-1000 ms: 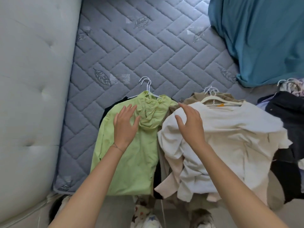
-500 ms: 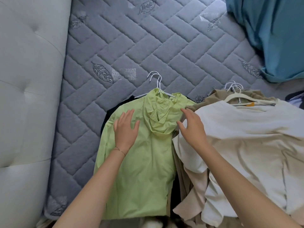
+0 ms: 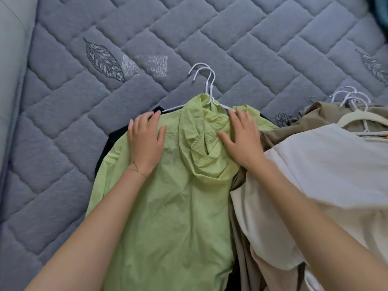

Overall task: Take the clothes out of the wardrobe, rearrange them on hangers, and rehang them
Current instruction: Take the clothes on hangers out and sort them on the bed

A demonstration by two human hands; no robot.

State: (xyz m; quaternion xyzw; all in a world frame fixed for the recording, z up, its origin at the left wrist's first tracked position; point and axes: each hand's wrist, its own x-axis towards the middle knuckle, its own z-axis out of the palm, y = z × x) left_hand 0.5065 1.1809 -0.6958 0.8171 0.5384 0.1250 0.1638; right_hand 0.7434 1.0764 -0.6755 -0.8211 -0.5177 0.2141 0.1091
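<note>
A light-green hooded jacket (image 3: 168,206) lies flat, back up, on white wire hangers (image 3: 206,85).

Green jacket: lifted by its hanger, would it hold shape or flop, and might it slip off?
Probably floppy: the jacket is thin, creased cloth, its hood slumped flat. Likely light, so the wire hanger should carry it. It might slide off if tilted, since the smooth wire offers little grip.

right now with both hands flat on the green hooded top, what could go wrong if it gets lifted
Two white hanger hooks lie overlapped, so lifting the green top could drag the black garment beneath along. The beige pile touches it beside the right hand and might get pulled too.
</note>
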